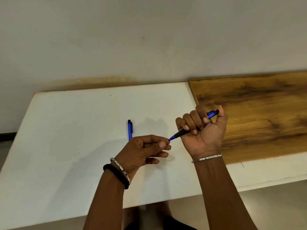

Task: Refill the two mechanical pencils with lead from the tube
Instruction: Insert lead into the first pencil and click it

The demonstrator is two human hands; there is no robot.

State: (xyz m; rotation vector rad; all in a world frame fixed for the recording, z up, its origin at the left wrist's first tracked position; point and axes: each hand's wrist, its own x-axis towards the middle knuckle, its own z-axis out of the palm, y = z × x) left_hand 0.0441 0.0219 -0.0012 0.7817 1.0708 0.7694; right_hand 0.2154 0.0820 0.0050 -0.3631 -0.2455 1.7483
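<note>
A: What does the right hand grip?

B: It is closed as a fist around one blue mechanical pencil, right of the centre of the frame. The thumb lies at the black cap end, up right. The blue tip points down left, toward the other hand.

A: And the left hand?

B: Its thumb and forefinger are pinched together just at the pencil tip. Something very thin seems to be between them, maybe a lead, but it is too small to tell. The other fingers are curled loosely.

A: How many pencils do you count?

B: Two. The second pencil lies on the white table, near the centre of the frame, just above the left hand, cap away from the person. Its lower end is hidden behind this hand.

A: The lead tube?

B: I do not find it in the picture.

A: What else, going outward?

B: Two thin bracelets, one on each wrist, and one black hair band on the left wrist. One wooden board lies on the table in the right part of the frame; the right hand is over its left edge. A pale wall fills the upper half.
</note>
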